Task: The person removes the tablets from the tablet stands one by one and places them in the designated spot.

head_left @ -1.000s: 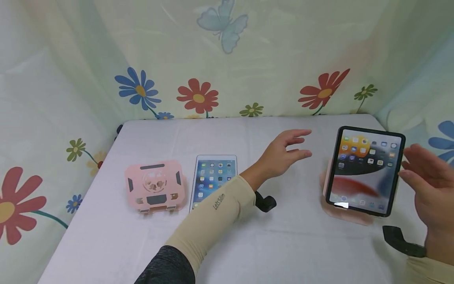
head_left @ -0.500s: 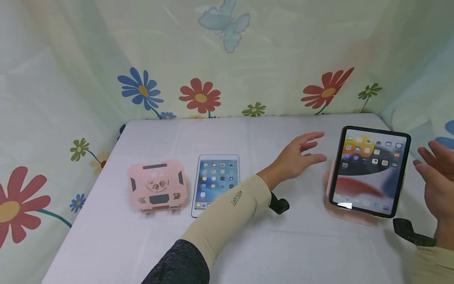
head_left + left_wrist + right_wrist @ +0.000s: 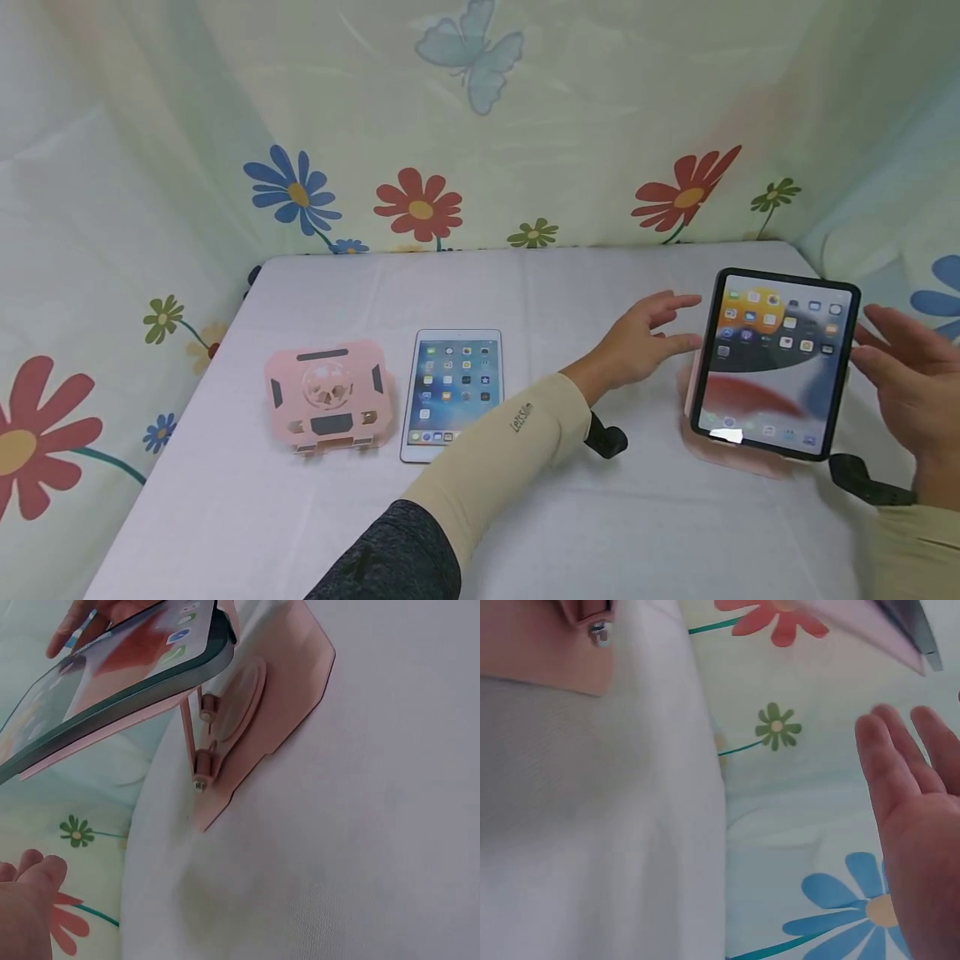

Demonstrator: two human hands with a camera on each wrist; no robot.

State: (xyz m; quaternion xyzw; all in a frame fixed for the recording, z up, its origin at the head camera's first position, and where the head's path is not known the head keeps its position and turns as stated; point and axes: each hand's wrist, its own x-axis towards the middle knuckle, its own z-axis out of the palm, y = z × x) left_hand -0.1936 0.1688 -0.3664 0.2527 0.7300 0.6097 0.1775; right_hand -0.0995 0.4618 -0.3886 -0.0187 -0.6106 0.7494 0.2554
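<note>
A large black-framed tablet (image 3: 780,367), its screen lit with app icons, leans back on a pink stand (image 3: 289,705) at the table's right. The stand's flat base and hinged arm show in the left wrist view. My left hand (image 3: 633,340) reaches toward the tablet's left edge, thumb and fingers spread and holding nothing. Beyond the right edge is my right hand (image 3: 911,392), fingers extended; in the right wrist view a gap shows between its fingertips (image 3: 874,731) and the tablet's corner.
A smaller white tablet (image 3: 453,396) lies screen up near the table's middle, partly behind my left sleeve. Left of it sits a folded pink stand (image 3: 330,396) with dark pads. A flowered curtain (image 3: 585,125) hangs behind the white-covered table (image 3: 555,525).
My left hand has moved right, closer to the large tablet's left edge. My right hand drew away from the right edge, then came back near it. The tablets stay in place.
</note>
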